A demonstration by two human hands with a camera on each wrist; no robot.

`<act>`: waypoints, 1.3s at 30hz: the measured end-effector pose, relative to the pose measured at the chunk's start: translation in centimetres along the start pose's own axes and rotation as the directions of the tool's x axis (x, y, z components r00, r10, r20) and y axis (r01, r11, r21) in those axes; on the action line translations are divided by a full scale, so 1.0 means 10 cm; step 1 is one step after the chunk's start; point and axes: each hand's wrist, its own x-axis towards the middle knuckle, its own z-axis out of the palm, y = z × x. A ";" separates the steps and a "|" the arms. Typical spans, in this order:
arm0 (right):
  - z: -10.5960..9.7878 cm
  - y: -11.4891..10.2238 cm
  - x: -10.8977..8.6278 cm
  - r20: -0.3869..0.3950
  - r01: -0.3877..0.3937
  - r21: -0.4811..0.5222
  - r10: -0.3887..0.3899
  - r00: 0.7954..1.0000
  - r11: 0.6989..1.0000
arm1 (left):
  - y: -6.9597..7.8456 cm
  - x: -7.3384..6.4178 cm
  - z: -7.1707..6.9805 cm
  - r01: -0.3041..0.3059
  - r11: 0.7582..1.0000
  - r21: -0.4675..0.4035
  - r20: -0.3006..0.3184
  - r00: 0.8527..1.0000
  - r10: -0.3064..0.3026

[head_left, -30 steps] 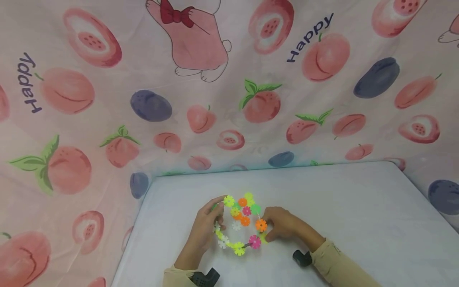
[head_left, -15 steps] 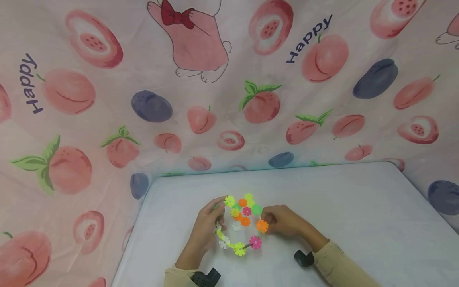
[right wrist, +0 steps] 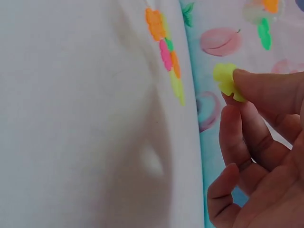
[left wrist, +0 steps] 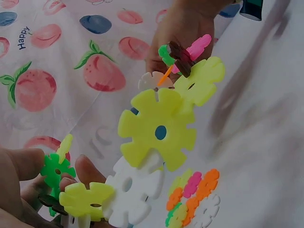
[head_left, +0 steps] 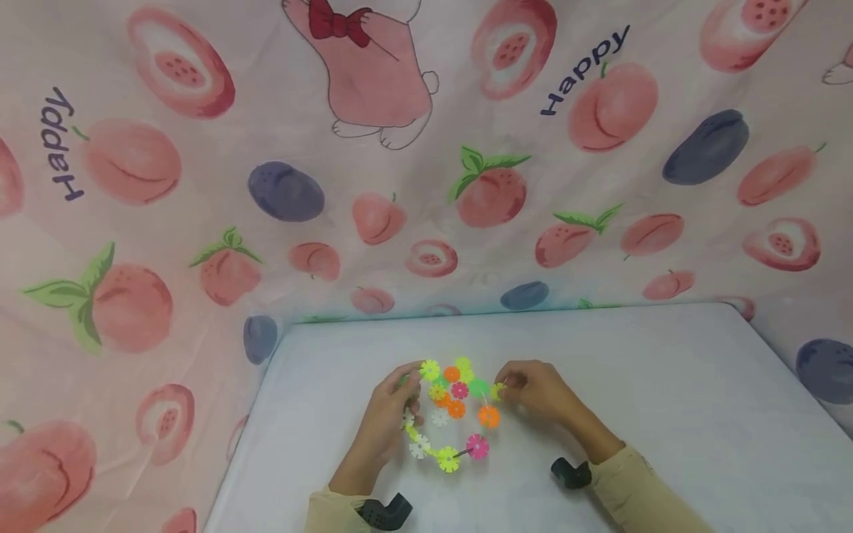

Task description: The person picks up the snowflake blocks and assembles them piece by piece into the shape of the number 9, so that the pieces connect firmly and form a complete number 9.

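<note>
My left hand (head_left: 385,418) holds one end of a curved chain of notched plastic flower discs, at its green disc (left wrist: 57,171). From there the chain runs through a white disc (head_left: 420,446), a yellow disc (head_left: 449,459) and a pink disc (head_left: 477,446) to an orange disc (head_left: 489,417) on the right. In the right wrist view, a loose yellow disc (right wrist: 225,78) is pinched between the thumb and forefinger of my right hand (right wrist: 266,142). In the head view that hand is just right of the chain's green disc (head_left: 480,388).
Several loose discs lie on the white table (head_left: 633,385) beyond the chain, among them a pink one (head_left: 460,390), an orange one (head_left: 456,409) and a white one (head_left: 440,417). A fruit-printed cloth (head_left: 373,170) hangs behind the table.
My right hand has turned and moved up and slightly right from beside the orange disc, with the yellow disc now showing at its fingertips. The left hand and chain have barely shifted.
</note>
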 end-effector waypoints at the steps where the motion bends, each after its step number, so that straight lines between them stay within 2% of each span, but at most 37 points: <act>1: -0.01 -0.01 0.00 -0.008 -0.004 0.006 0.004 1.000 1.000 | 0.00 0.00 0.00 0.002 1.000 0.003 0.002 1.000 -0.002; 8: -0.08 -0.10 0.00 -0.084 0.013 0.020 -0.011 0.996 1.000 | 0.00 0.01 0.04 0.014 1.000 0.014 0.007 1.000 -0.014; 17: -0.14 -0.29 -0.04 -0.207 0.053 0.082 -0.035 0.978 0.995 | -0.01 0.03 0.08 0.027 0.999 0.033 -0.004 1.000 -0.027; 22: -0.11 -0.39 -0.05 -0.183 0.080 0.114 -0.059 0.981 0.990 | -0.04 0.04 0.10 0.019 0.998 0.055 -0.005 1.000 -0.019; 33: 0.03 -0.50 -0.03 -0.128 0.050 0.091 -0.038 0.991 0.995 | -0.08 0.09 0.16 0.024 0.996 0.083 -0.017 1.000 -0.022; 39: 0.07 -0.56 -0.02 -0.136 0.094 0.070 -0.084 0.987 0.993 | -0.09 0.09 0.22 0.011 0.992 0.123 -0.018 1.000 -0.009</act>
